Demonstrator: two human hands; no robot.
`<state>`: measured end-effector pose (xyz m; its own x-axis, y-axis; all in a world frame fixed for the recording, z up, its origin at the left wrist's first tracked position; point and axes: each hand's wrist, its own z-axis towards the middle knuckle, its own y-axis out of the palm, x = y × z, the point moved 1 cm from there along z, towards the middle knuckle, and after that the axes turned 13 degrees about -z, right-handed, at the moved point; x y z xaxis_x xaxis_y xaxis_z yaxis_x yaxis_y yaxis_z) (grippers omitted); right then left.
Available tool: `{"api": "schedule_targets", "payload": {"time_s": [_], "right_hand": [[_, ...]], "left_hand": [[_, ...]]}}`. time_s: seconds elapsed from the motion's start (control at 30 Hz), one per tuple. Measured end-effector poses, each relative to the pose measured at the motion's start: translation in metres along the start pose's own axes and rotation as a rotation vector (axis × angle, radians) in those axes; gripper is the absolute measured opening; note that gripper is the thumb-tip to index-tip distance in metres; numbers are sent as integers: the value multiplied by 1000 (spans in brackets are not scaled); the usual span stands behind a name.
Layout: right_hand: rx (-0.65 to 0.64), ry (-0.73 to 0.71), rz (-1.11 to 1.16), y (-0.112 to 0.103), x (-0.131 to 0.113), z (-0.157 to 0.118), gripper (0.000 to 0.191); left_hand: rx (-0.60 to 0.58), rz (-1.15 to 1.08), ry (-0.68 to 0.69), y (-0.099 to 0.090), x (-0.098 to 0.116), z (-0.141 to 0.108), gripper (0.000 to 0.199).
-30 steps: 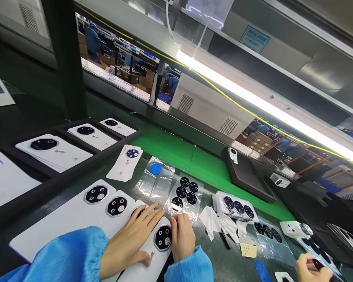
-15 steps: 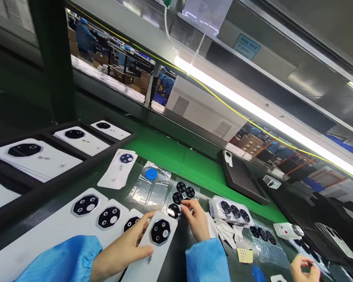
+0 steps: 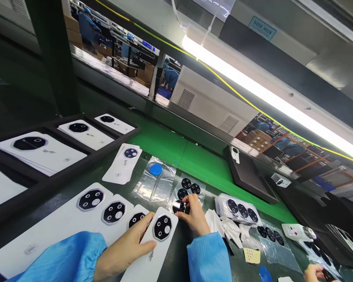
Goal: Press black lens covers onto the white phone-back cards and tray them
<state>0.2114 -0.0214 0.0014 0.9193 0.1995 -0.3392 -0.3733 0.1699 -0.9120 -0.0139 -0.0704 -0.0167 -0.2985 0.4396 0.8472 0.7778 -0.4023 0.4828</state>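
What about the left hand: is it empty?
No, the left hand grips a white panel by its edge, thumb on top, below the panel's black octagon.

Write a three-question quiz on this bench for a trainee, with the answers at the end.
1. True or false: the left hand is empty.
2. The lone round disc on a clear plastic bag is: (a) red, (b) blue, (c) orange.
3. What is nearest the right hand's fingertips?

Key:
1. False; it holds a white phone back cover.
2. (b).
3. A black camera lens plate.
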Motion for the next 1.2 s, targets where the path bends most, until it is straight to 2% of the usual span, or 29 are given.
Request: {"api": "schedule_targets", "payload": {"time_s": [0.23,0.4,0.53,0.7,0.83,1.03,1.2], "right_hand": [[-61,12,34,15,-9,5,23],[16,13,51,26,-11,-6,35],[57,-28,62,32,-11,-12,46],[55,-55,81,34,-11,-11,45],[68,-66,78,28,-17,-10,44],[28,-94,80,3,-16,-12,35],[92,7,140,-7,-10,-18,26]], "left_hand": [[-19,-99,-15,-1,-3,3,61],[-2,-153,-63,2,4,0,63],[14,-147,-39,4,8,-2,63],[18,-172,-34,3,7,-2,63],[14,-194,-21,3,7,-2,66],[19,-215,-47,4,10,-2,66],[40,-241,-94,3,11,-1,64]]}}
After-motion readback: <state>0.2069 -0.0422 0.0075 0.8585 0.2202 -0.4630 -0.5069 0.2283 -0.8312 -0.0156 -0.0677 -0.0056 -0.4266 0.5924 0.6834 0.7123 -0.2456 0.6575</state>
